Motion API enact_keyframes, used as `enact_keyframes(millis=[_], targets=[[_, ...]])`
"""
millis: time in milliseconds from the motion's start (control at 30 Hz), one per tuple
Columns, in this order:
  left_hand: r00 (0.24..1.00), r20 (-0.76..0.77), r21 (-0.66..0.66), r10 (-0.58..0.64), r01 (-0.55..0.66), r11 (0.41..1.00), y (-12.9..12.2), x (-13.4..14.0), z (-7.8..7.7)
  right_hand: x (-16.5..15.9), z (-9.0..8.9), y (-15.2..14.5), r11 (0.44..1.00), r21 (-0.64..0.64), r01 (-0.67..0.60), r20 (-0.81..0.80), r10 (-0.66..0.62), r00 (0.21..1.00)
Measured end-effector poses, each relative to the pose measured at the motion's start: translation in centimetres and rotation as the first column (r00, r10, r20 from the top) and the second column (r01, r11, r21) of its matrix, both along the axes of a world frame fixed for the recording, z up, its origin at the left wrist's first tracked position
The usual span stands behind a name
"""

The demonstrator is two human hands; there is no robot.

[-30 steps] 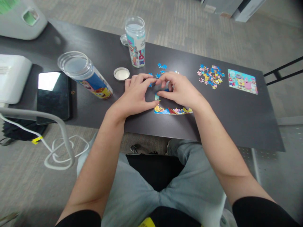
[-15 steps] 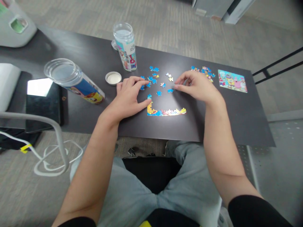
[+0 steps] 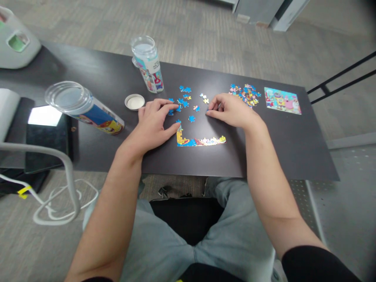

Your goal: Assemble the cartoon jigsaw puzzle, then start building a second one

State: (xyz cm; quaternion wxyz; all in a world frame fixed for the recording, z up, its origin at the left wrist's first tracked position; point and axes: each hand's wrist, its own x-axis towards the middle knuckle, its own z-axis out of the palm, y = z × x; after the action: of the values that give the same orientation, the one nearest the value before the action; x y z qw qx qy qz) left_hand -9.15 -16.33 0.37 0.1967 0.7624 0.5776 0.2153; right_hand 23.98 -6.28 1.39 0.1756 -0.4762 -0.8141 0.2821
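An L-shaped joined puzzle strip (image 3: 201, 141) lies on the dark table, its short side pointing away from me. My left hand (image 3: 155, 121) is open with fingers spread; its thumb touches the top of that short side, and its fingertips reach loose blue puzzle pieces (image 3: 184, 103). My right hand (image 3: 229, 111) is closed in a pinch on a small blue puzzle piece (image 3: 208, 111), mostly hidden by the fingers. Between my hands lie another blue piece (image 3: 191, 118), a pink-and-blue piece (image 3: 196, 108) and a pale yellow piece (image 3: 206, 101).
A heap of loose pieces (image 3: 246, 94) lies beyond my right hand, beside a picture card (image 3: 282, 101). To the left stand two clear-topped canisters, the near one (image 3: 96, 113) and the far one (image 3: 150, 70), a round lid (image 3: 134, 102) and a black tablet (image 3: 48, 137).
My right thumb and finger have closed on the blue piece that lay by their tips. The left hand keeps its place by the strip. The whole view has shifted slightly.
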Motion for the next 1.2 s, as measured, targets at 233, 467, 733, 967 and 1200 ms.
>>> enact_keyframes(millis=[233,467,733,967,1200], targets=[[1.000,0.017,0.015,0.004,-0.005,1.000,0.1,0.0,-0.1,-0.4,-1.4,0.8,0.990,0.083,0.117,-0.024,-0.115,0.993],[1.000,0.009,0.029,-0.002,0.002,1.000,0.0,0.5,-0.1,-1.4,-2.3,1.2,0.982,0.142,0.126,-0.032,-0.123,0.992],[1.000,0.005,0.024,-0.002,0.002,1.000,0.1,0.7,-0.1,-1.7,-1.7,0.5,0.990,0.044,0.131,-0.111,-0.125,0.986],[1.000,0.003,0.027,-0.017,0.017,1.000,0.3,0.3,-0.3,-1.7,-1.4,-0.1,0.998,-0.028,0.056,-0.327,-0.062,0.943],[0.999,-0.001,0.033,-0.038,0.038,0.999,0.8,-0.4,-0.4,1.3,0.1,-2.1,0.979,-0.196,-0.055,-0.553,-0.064,0.831]])
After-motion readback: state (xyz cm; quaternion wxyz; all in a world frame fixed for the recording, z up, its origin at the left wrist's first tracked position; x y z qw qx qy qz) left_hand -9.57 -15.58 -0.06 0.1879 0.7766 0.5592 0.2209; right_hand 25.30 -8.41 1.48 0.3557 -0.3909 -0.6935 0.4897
